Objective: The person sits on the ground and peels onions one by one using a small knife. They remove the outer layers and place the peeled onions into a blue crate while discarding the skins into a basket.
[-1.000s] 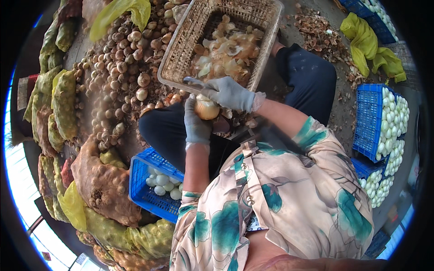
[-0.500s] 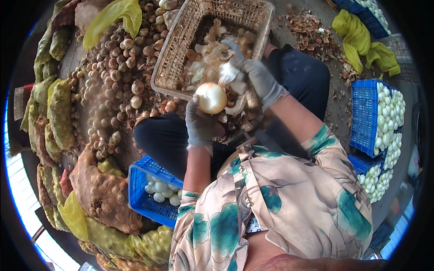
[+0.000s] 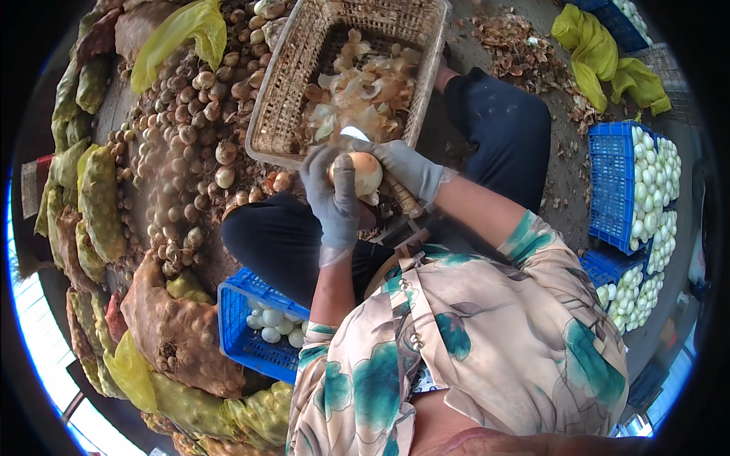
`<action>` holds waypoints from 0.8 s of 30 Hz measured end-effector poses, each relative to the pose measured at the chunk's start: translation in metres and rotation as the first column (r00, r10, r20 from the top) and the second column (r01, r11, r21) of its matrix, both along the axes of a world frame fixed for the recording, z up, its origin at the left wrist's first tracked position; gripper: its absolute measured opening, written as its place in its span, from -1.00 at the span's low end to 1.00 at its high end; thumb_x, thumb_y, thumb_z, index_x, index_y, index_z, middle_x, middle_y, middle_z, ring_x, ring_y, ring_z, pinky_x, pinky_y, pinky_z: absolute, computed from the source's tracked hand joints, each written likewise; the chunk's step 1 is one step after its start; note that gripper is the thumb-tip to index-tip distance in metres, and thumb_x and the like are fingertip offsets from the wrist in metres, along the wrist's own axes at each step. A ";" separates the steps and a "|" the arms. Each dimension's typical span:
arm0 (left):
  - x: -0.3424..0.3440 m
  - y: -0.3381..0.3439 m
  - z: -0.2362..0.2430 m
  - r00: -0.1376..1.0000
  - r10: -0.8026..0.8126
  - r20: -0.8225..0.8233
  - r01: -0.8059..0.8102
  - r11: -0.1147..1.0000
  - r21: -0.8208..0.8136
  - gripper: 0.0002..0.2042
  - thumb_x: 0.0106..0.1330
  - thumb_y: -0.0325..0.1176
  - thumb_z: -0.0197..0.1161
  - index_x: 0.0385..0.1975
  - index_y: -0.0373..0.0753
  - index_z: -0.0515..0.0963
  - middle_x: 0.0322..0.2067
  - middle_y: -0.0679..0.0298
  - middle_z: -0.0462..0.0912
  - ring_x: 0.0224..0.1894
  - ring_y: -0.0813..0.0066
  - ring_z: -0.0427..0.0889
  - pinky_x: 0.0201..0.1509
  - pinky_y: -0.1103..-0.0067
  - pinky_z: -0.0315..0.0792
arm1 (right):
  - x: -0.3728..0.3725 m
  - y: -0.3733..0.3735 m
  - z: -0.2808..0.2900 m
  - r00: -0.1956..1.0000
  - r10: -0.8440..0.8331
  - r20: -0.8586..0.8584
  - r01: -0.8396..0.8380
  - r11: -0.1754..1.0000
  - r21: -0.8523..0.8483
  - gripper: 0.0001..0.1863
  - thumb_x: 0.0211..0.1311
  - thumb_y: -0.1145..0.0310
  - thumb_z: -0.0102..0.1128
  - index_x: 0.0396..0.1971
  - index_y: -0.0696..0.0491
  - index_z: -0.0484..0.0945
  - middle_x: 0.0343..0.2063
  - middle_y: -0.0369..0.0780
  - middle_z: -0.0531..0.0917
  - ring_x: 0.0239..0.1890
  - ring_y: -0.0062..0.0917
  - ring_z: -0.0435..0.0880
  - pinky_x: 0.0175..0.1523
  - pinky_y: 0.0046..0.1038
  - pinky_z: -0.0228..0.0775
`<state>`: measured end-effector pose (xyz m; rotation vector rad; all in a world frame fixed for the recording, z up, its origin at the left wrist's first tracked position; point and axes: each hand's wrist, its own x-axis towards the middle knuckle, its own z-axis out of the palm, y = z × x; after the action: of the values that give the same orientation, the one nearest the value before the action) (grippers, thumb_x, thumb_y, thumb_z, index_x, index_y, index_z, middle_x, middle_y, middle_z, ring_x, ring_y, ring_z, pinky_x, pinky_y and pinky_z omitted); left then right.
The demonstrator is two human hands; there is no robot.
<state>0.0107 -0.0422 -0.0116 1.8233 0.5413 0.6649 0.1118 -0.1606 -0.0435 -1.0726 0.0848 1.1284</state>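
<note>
L hand [image 3: 328, 191] has on a gray glove & is curled snug round an onion [image 3: 369, 178], thumb up over the near side. R hand [image 3: 412, 169], gray glove too, is bent in a fist w/ a knife [image 3: 355, 134] in it: the shiny blade pokes out past the fingers, & a tan handle [image 3: 404, 199] sticks out below. Can't tell if the blade touches the onion. The onion is btwn the 2 hands, just below the near rim of a dirty tan crate [image 3: 275, 158]. Its skin is part brown, part pale.

The crate has lots of dry onion skins [image 3: 372, 95] in it. More skins [image 3: 521, 53] lie in a heap on the floor, to the R of it. A big pile of brown onions [image 3: 194, 114] is on the floor to the L, w/ full net sacks [image 3: 171, 327] past it & a yellow net bag [image 3: 182, 38] up top.

By the L arm is a blue crate [image 3: 262, 366] w/ white peeled onions [image 3: 271, 328] in it. Far R, a blue basket [image 3: 610, 186] is full of white onions [image 3: 655, 186], w/ yellow nets [image 3: 589, 57] near it.
</note>
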 end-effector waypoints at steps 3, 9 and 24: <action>-0.012 0.002 -0.008 0.993 0.058 -0.106 -0.072 0.989 -0.126 -0.61 0.51 -0.15 0.22 0.03 -0.43 0.58 -0.10 0.14 0.64 -0.13 0.36 0.65 -0.08 0.50 0.58 | -0.002 -0.004 -0.006 0.982 -0.021 0.189 0.035 0.997 -0.072 -0.52 0.38 -0.01 0.32 -0.18 0.20 0.71 -0.38 -0.30 0.72 -0.41 -0.72 0.60 -0.35 -0.59 0.47; -0.021 0.000 -0.036 0.966 0.259 0.000 -0.133 0.497 -0.857 -0.60 0.51 -0.11 0.20 -0.01 -0.40 0.53 -0.09 0.14 0.63 -0.12 0.32 0.68 -0.06 0.37 0.63 | -0.025 0.003 0.002 0.872 0.019 0.489 0.125 0.958 -0.260 -0.71 0.37 0.23 0.32 -0.23 0.20 0.66 -0.46 -0.25 0.69 -0.45 -0.67 0.62 -0.32 -0.51 0.51; -0.035 0.012 -0.054 0.925 0.381 0.014 -0.311 0.774 -0.552 -0.60 0.49 -0.23 0.08 0.07 -0.49 0.52 -0.10 0.09 0.65 -0.07 0.31 0.67 0.07 0.42 0.57 | -0.057 -0.004 0.014 0.278 0.518 0.809 -0.111 0.854 -0.508 -0.70 0.41 0.17 0.08 -0.28 0.12 0.61 -0.37 0.02 0.70 -0.27 -0.01 0.70 -0.15 -0.07 0.52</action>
<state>-0.0247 -0.0299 -0.0653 1.1437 0.8966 0.7728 0.0544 -0.1649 -0.0296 -2.0375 -0.9644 0.6602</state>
